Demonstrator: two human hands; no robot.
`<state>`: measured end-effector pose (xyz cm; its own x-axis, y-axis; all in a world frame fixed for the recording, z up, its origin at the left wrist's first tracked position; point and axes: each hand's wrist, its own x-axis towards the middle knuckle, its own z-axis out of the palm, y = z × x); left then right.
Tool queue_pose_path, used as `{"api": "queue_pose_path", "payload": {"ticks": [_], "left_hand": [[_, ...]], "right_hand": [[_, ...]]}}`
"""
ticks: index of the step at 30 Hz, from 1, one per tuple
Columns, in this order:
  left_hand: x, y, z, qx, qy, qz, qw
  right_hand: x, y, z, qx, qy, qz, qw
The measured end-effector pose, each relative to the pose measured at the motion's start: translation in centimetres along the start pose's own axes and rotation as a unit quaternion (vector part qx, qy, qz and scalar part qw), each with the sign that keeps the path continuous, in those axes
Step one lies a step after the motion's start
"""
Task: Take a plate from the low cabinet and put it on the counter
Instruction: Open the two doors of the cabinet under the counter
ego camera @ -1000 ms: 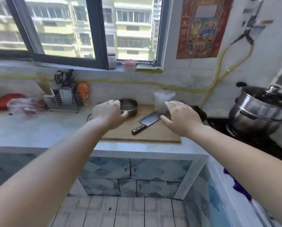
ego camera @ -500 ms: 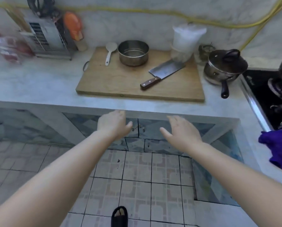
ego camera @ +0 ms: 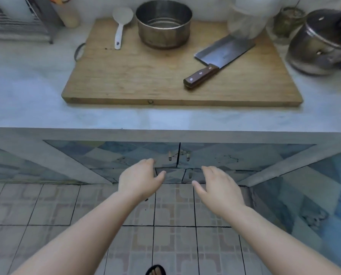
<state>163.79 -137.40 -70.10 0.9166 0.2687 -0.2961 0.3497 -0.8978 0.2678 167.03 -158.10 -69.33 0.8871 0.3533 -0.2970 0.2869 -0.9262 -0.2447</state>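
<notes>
The low cabinet [ego camera: 138, 155] sits under the pale stone counter [ego camera: 37, 108], its two blue patterned doors closed, with small handles near the middle seam. My left hand [ego camera: 139, 178] hangs in front of the left door, fingers apart and holding nothing. Just to the right, my right hand [ego camera: 219, 185] hovers before the right door, also with spread fingers. Neither hand touches the doors as far as I can tell. No plate is visible.
On the counter lies a wooden cutting board [ego camera: 146, 80] carrying a steel pot [ego camera: 163, 24], a white spoon [ego camera: 121, 26] and a cleaver [ego camera: 217, 60]. A lidded pan [ego camera: 322, 44] stands at the right, a metal rack [ego camera: 17, 18] at the left. Tiled floor lies below.
Both hands have come down from counter height to in front of the cabinet doors. The view has tilted down and closer to the counter edge.
</notes>
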Motion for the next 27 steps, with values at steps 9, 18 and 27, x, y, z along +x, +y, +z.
{"api": "queue_pose_path", "payload": {"ticks": [9,18,27], "left_hand": [[5.1,-0.1,6.3,-0.108,-0.023,-0.054,0.992],[8.5,0.8,10.5,-0.229,0.010,-0.090,0.969],[9.4,1.0,11.9,-0.305,0.018,-0.092,0.948]], "right_hand": [[5.5,-0.1,5.7,0.045,-0.009,0.039,0.998],[10.7,1.1,9.1,0.141,-0.001,0.051,0.989],[12.2,1.6,9.7,0.167,0.026,0.069,0.983]]}}
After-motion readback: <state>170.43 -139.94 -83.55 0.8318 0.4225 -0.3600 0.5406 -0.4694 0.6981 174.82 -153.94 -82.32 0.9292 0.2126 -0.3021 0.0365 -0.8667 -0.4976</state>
